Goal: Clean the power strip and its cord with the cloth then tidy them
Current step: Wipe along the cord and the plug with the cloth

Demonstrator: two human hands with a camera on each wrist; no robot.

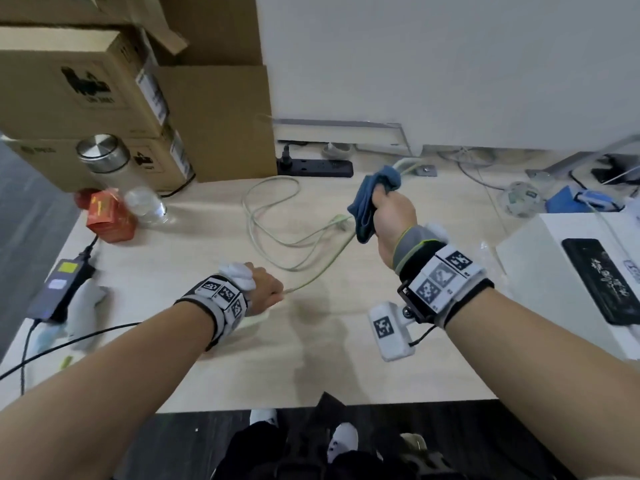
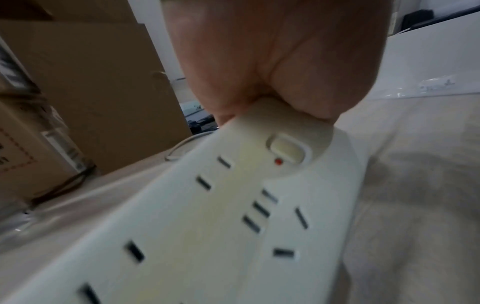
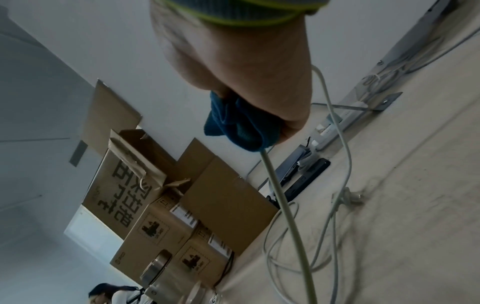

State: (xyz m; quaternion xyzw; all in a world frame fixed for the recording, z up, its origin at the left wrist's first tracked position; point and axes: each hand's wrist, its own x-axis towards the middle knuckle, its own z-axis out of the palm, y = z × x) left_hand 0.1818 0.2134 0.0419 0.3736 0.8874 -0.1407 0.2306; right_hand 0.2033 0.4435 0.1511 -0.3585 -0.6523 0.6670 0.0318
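My left hand [image 1: 266, 289] grips the switch end of the white power strip [image 2: 233, 216] low over the table, and the strip is mostly hidden under that hand in the head view. The pale cord [image 1: 311, 275] runs from it up to my right hand [image 1: 391, 209], which is raised and holds the blue cloth [image 1: 370, 199] wrapped round the cord [image 3: 285, 216]. The rest of the cord lies in loose loops [image 1: 270, 209] on the table, with its plug [image 1: 341, 221] lying flat.
Cardboard boxes [image 1: 104, 91] stand at the back left, with a steel-lidded bottle [image 1: 104, 157], a plastic bottle [image 1: 145, 206] and an orange carton [image 1: 107, 216] before them. A black power strip [image 1: 315, 166] lies by the wall. A white box [image 1: 571, 271] sits at right, a charger brick [image 1: 59, 289] at left.
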